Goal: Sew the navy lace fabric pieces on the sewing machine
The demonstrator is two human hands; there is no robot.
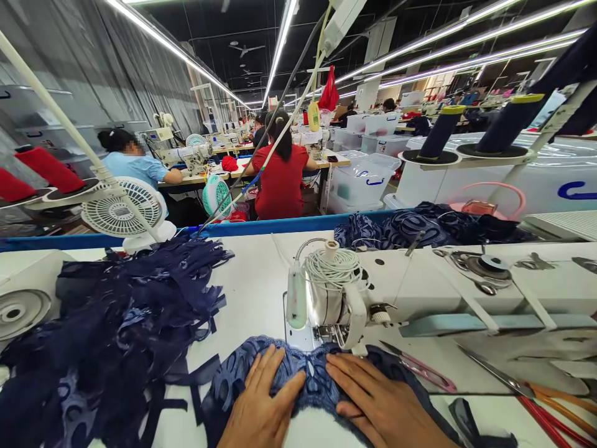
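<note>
Left of the machine [396, 280]: pile of navy strips [125, 311], tangled. Can't tell if done or waiting.

Just in front of the machine's needle end: left hand [261, 398], palm down, fingers extended flat on the lace, gripping nothing. Lace [321, 389] lies spread on the table [252, 274], far edge right at the needle end. Right hand [382, 395] presses the lace's right part, also flat. Hands apart, a strip of lace showing between them.

Status: reads as mid-piece, since the lace is positioned at the machine and not clear of it. Stitching at the needle is too small to make out, so can't say how much seam is done; rest of this piece looks left to do.

Behind the machine: lace heap [410, 227], status unclear. Right of the needle end: snips [426, 368], then scissors [559, 398], both untouched.
</note>
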